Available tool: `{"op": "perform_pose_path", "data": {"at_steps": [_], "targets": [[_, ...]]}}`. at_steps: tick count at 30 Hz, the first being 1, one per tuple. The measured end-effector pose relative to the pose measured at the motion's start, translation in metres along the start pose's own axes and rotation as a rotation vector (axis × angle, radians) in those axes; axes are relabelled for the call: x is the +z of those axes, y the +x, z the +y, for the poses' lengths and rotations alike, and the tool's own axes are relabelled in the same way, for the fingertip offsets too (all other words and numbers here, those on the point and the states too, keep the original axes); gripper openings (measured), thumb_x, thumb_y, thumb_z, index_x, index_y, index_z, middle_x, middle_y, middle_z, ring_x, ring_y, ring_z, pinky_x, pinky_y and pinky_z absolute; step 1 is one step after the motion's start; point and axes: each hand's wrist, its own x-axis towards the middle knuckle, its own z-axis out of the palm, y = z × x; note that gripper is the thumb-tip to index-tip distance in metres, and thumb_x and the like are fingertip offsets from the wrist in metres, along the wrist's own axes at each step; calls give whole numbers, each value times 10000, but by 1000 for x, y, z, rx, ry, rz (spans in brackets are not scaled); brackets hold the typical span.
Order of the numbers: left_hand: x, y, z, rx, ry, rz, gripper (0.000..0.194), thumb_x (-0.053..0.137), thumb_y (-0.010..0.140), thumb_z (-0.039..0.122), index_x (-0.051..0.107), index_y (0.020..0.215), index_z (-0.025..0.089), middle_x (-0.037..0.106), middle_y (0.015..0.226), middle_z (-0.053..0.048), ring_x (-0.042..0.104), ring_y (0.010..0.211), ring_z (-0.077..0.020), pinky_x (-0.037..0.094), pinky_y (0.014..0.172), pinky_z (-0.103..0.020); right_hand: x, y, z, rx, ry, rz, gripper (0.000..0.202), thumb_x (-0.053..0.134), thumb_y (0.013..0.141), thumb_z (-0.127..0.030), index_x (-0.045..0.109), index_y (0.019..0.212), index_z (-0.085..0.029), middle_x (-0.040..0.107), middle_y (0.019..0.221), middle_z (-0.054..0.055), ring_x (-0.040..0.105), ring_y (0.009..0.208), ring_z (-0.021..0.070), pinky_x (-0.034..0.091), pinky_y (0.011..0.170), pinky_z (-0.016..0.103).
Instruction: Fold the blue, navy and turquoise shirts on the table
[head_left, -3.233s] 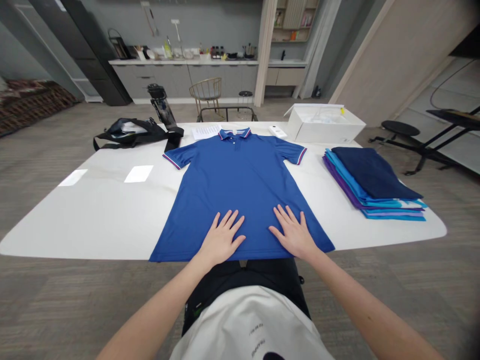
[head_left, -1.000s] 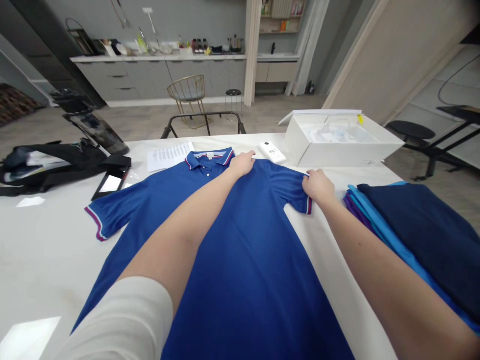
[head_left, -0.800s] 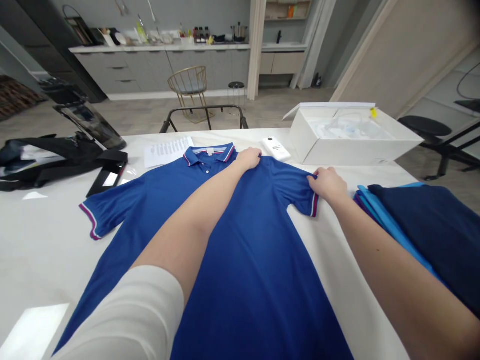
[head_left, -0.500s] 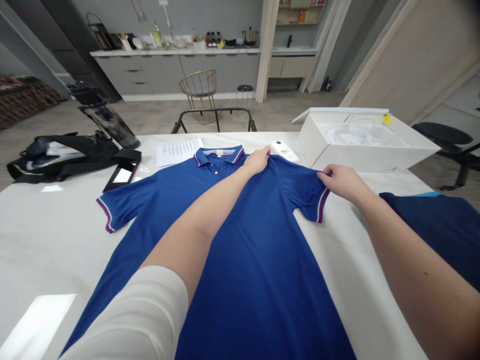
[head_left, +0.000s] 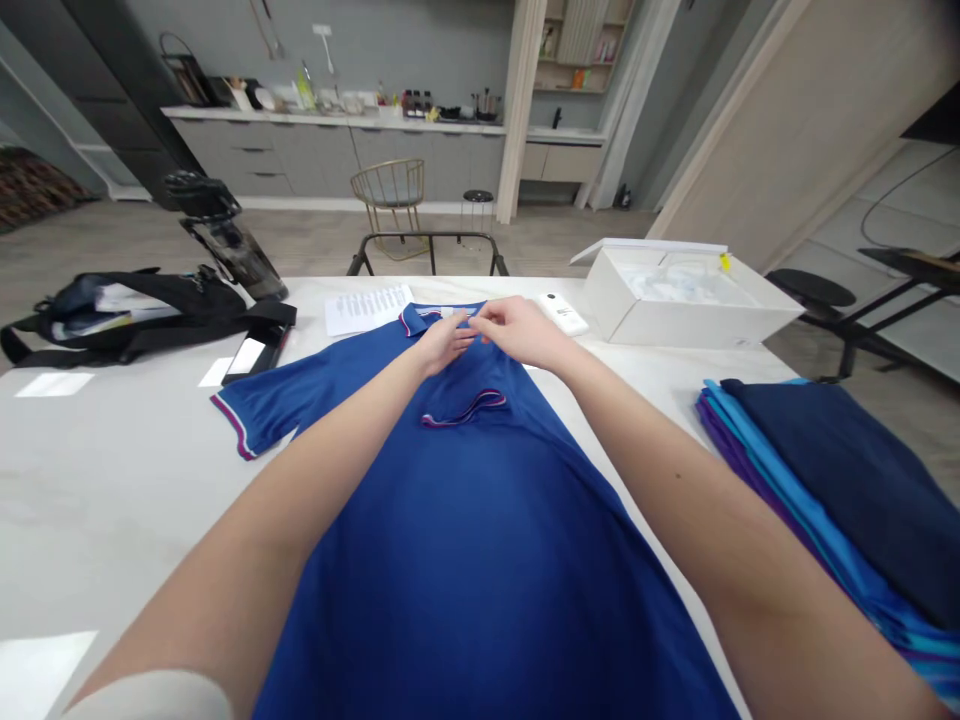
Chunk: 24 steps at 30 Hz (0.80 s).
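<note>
A blue polo shirt (head_left: 465, 520) lies front up on the white table, collar at the far end. Its right sleeve is folded inward, so the striped cuff rests on the chest; the left sleeve is spread out. My left hand (head_left: 444, 343) is over the shirt near the collar, fingers extended and apart from the cloth as far as I can see. Close beside it, my right hand (head_left: 517, 330) is bent at the right shoulder of the shirt, thumb and fingers together; what they hold, if anything, is hidden.
Folded clothes (head_left: 840, 480) are stacked at the right. An open white box (head_left: 682, 315) and a small white box (head_left: 562, 313) stand at the back right. Printed paper (head_left: 364, 310), a black bag (head_left: 135, 315) and a clear bottle (head_left: 244, 255) are at the back left.
The shirt's right sleeve and side have been folded inward. My right hand has moved left toward the collar, and my left hand has let go of the shoulder and shifted left.
</note>
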Motion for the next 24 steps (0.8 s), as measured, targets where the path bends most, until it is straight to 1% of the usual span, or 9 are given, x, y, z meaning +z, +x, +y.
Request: {"op": "perform_pose_path", "data": {"at_steps": [2, 3, 5, 7, 10, 13, 16, 19, 24], "targets": [[-15, -20, -15, -95, 25, -9, 360, 481, 988, 484, 572, 1188, 198, 725, 1173, -138, 715, 951, -191, 564, 834, -317, 13, 12, 32, 92, -206, 25, 250, 562, 980, -316, 734, 1046, -148, 699, 964, 83, 611, 925, 199, 461, 899, 325], [-20, -29, -22, -118, 109, 19, 370, 549, 954, 481, 576, 1187, 195, 723, 1188, -142, 716, 970, -209, 561, 843, -327, 19, 16, 49, 159, -286, 20, 265, 546, 975, -257, 718, 1142, -143, 687, 1066, 113, 610, 993, 220, 458, 937, 349], [-24, -46, -32, -91, 418, 105, 423, 657, 882, 495, 600, 1164, 185, 721, 1194, -149, 705, 1045, -257, 544, 888, -351, 29, 24, 76, 264, -390, 29, 406, 491, 982, -204, 618, 1366, -163, 597, 1292, 171, 572, 1146, 273, 457, 987, 411], [-22, -60, -38, -41, 714, 139, 493, 663, 855, 572, 627, 1134, 167, 712, 1209, -176, 675, 1138, -320, 521, 945, -393, 39, 31, 93, 303, -456, 21, 510, 457, 986, -205, 509, 1493, -221, 497, 1425, 187, 495, 1267, 336, 447, 1020, 513], [-15, -73, -41, -54, 958, 154, 551, 600, 876, 617, 632, 1147, 138, 675, 1267, -229, 641, 1205, -385, 505, 976, -464, 52, 42, 101, 266, -513, -41, 506, 433, 995, -256, 515, 1493, -286, 430, 1503, 164, 394, 1353, 383, 387, 1054, 646], [-12, -78, -42, -86, 1054, 147, 413, 595, 903, 514, 654, 1088, 151, 678, 1254, -221, 638, 1207, -378, 500, 977, -463, 61, 50, 105, 241, -525, -80, 436, 424, 1003, -302, 605, 1399, -280, 417, 1521, 151, 345, 1380, 382, 337, 1073, 686], [-17, -80, -44, -43, 963, 115, 271, 561, 947, 426, 652, 1017, 181, 724, 1103, -159, 677, 1096, -313, 503, 930, -390, 64, 55, 113, 225, -545, -98, 346, 509, 965, -325, 676, 1247, -215, 455, 1471, 166, 359, 1344, 380, 344, 1059, 672], [-25, -80, -44, 65, 726, 171, 188, 576, 957, 366, 623, 1031, 200, 708, 906, -74, 677, 887, -241, 494, 839, -337, 59, 57, 120, 188, -592, -86, 250, 551, 926, -298, 694, 1091, -176, 519, 1377, 169, 406, 1283, 371, 369, 1039, 639], [-48, -58, -31, 137, 317, 292, 116, 671, 885, 308, 632, 921, 205, 602, 701, 25, 560, 642, -147, 455, 689, -275, 45, 67, 122, 244, -589, 81, 234, 519, 926, -316, 673, 1016, -164, 573, 1277, 180, 467, 1228, 370, 419, 1004, 602]]}}
